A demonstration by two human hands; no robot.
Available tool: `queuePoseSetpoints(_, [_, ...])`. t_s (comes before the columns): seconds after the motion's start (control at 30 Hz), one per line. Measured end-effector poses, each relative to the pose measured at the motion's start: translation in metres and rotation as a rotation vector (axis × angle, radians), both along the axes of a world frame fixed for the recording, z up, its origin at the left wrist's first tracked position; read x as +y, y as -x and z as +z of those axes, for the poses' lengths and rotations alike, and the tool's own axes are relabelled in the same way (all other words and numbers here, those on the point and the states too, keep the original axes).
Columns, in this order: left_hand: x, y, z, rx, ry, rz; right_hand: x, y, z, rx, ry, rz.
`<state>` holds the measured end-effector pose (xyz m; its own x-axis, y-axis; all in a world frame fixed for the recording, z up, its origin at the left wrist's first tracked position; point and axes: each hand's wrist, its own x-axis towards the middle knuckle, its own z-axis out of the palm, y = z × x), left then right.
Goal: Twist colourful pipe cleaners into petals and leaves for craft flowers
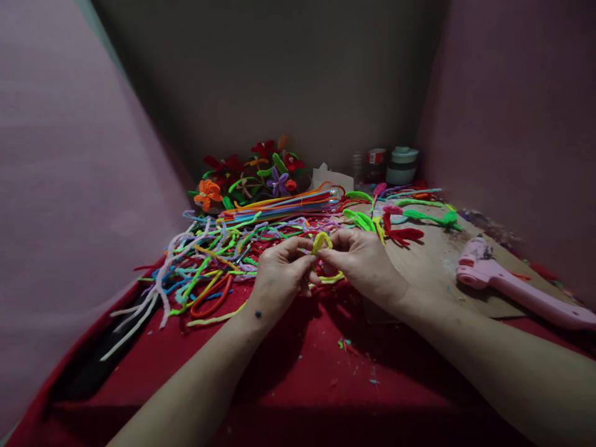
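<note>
Between my two hands is a yellow pipe cleaner, bent into a small upright loop. My left hand pinches it from the left with thumb and index finger. From the right, my right hand grips the other side in the same way, its fingers partly hidden behind the thumb. Below the fingers a yellow length curves under the right hand; whether it belongs to the same piece I cannot tell. Just left of my hands spreads a tangle of many-coloured pipe cleaners.
A bundle of straight pipe cleaners lies behind the tangle. Pipe-cleaner flowers stand at the back left. On the right, a pink glue gun rests on a board. A lidded cup stands at the back, on the red cloth.
</note>
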<state>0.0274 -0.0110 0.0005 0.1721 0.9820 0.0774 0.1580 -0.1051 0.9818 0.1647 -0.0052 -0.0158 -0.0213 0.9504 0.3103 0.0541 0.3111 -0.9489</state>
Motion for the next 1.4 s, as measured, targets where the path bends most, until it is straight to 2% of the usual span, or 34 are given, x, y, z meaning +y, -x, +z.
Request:
queuePoseSetpoints(0.27, [-0.001, -0.002, 0.003, -0.147, 0.034, -0.041, 0.002, -0.005, 0.008, 0.157, 0.257, 0.163])
queuePoseSetpoints(0.47, [0.000, 0.002, 0.008, -0.126, 0.089, -0.072, 0.003, -0.012, 0.012, 0.180, 0.316, 0.262])
queuePoseSetpoints(0.57, [0.001, 0.002, 0.008, -0.133, 0.121, -0.080, 0.007, -0.013, 0.009, 0.231, 0.401, 0.361])
queuePoseSetpoints(0.67, [0.001, 0.002, 0.008, -0.114, 0.125, -0.084, 0.009, -0.013, 0.005, 0.318, 0.415, 0.431])
queuePoseSetpoints(0.8, [0.001, 0.003, 0.008, -0.104, 0.129, -0.106, 0.010, -0.011, 0.003, 0.392, 0.311, 0.369])
queuePoseSetpoints(0.93, [0.001, 0.004, 0.007, -0.167, 0.176, -0.206, 0.011, -0.010, 0.003, 0.355, 0.237, 0.298])
queuePoseSetpoints(1.2, [0.003, 0.003, 0.004, -0.149, 0.169, -0.224, 0.010, -0.007, 0.002, 0.384, 0.274, 0.267])
queuePoseSetpoints(1.3, [0.005, 0.005, 0.003, -0.108, 0.220, -0.237, 0.010, -0.004, -0.002, 0.416, 0.322, 0.306])
queuePoseSetpoints(1.4, [0.006, 0.007, 0.002, -0.156, 0.303, -0.277, 0.010, -0.004, -0.005, 0.417, 0.322, 0.347])
